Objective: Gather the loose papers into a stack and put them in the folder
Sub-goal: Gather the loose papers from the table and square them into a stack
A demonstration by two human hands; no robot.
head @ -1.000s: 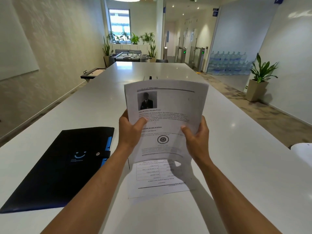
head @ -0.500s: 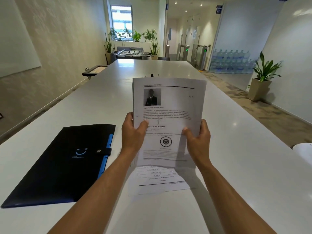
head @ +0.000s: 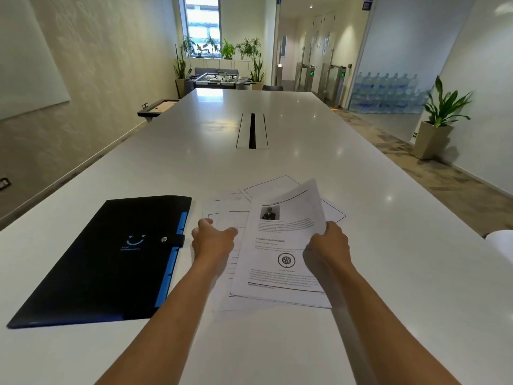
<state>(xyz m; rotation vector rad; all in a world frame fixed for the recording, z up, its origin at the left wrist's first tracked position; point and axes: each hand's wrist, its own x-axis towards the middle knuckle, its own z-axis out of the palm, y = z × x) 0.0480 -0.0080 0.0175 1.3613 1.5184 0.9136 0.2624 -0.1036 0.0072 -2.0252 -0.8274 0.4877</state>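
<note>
A stack of printed papers (head: 280,245), topped by a page with a small portrait photo and a round seal, lies low over the white table (head: 277,162). My right hand (head: 330,245) grips its right edge. My left hand (head: 212,241) hovers just left of the stack with fingers apart, over loose sheets (head: 222,218) that lie flat underneath. More loose sheets (head: 330,211) stick out behind the stack. A closed black folder (head: 111,259) with blue tabs, a snap strap and a smile logo lies flat to the left of the papers.
A cable slot (head: 252,130) runs along the table's middle further away. A white object (head: 501,245) shows at the table's right edge. A potted plant (head: 438,120) stands on the floor to the right, and a foosball table (head: 216,79) beyond the far end.
Both hands held the stack upright before. It has now come down onto the loose sheets, my left hand has let go, and my right hand still holds it.
</note>
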